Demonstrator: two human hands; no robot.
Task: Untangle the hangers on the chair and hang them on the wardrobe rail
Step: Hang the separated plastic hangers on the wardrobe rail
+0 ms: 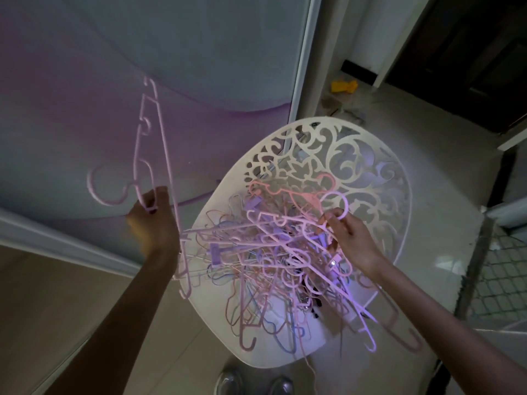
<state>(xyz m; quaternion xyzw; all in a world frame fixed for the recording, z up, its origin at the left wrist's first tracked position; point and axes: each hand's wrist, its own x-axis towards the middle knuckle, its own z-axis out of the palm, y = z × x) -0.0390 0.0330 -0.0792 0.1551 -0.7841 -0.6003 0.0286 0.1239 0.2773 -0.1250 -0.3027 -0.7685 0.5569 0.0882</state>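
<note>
Two shoe tips (253, 380) show at the bottom edge, just short of the white chair (379, 155), whose seat carries a dense tangle of hangers (273, 263) in pink, lilac, blue and orange, some hooks hanging over the seat's near rim. The step in hand looks like the untangling: pulling single hangers out of the heap before any go to the rail. On the right, the right hand (350, 240) has a narrow grip, fingers pinched on the hook of a pink hanger (340, 205) at the top of the pile, its body still threaded among the others. On the left, the left hand (154, 220) has its grip closed round a few freed pink hangers (151, 149), held up clear of the pile against the wardrobe door (142, 52) behind. The next move likely calls for lifting the pinched hanger slowly, turning it so its arms slip free without dragging neighbours off the seat. No rail is in view. Farther off, a yellow object (343, 86) lies on the floor.
</note>
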